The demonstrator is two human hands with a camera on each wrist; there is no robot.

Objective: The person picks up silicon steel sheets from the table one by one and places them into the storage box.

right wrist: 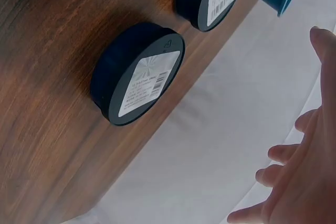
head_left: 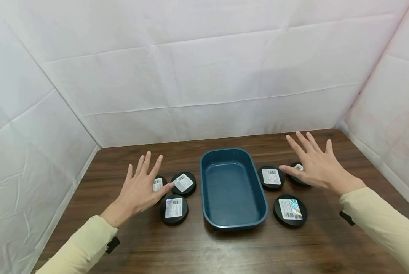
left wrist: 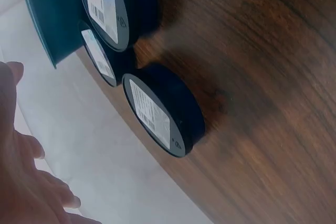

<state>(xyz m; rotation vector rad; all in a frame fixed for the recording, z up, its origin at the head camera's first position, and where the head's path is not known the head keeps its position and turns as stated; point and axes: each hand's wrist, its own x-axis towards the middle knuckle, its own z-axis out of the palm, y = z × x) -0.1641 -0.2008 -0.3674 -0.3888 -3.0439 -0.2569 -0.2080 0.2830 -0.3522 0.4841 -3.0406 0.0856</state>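
Note:
My left hand [head_left: 139, 192] is held over the table with its fingers spread, overlapping one black round tub [head_left: 158, 183] in the head view. Close to its thumb sit two more tubs, one at the back [head_left: 184, 183] and one in front [head_left: 174, 209]. Fingers likewise spread, my right hand [head_left: 317, 165] partly covers a tub [head_left: 298, 167]. To its left is another tub [head_left: 271, 177], and nearer me lies a third [head_left: 291, 211]. Each tub carries a white label on top. Neither hand holds anything. Between the two groups stands a dark blue rectangular tray [head_left: 233, 225].
The brown wooden table [head_left: 149, 247] has white fabric behind it [head_left: 211, 76] and along its left and right sides. Both wrist views show short-sided tubs, such as one at the left [left wrist: 157, 111] and one at the right [right wrist: 139, 74].

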